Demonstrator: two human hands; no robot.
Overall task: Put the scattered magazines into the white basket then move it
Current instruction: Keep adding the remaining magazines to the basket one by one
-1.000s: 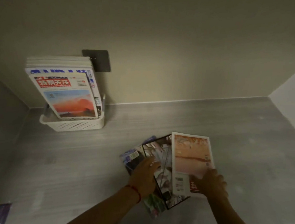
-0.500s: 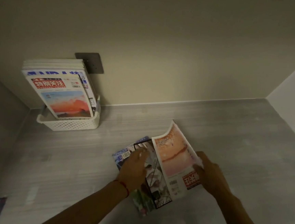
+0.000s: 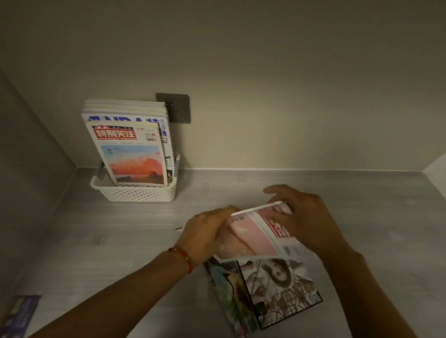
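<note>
Basket [image 3: 133, 194]: white, front magazine [image 3: 130, 155] titled "特别关注".
Hands: left [image 3: 205, 234] and right [image 3: 309, 222] both grip pink magazine [image 3: 253, 236], raised.
Desk [image 3: 101, 252]: two magazines [image 3: 273, 289] beneath.

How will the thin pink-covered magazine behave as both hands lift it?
The pink-covered magazine is probably floppy: its cover curves between the left hand and right hand. Likely light, being thin. Its glossy-looking cover may slip.

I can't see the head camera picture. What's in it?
Both hands, left hand and right hand, lift a pink-covered paper magazine off two magazines on a grey table. A white perforated plastic basket already holds upright magazines.
</note>
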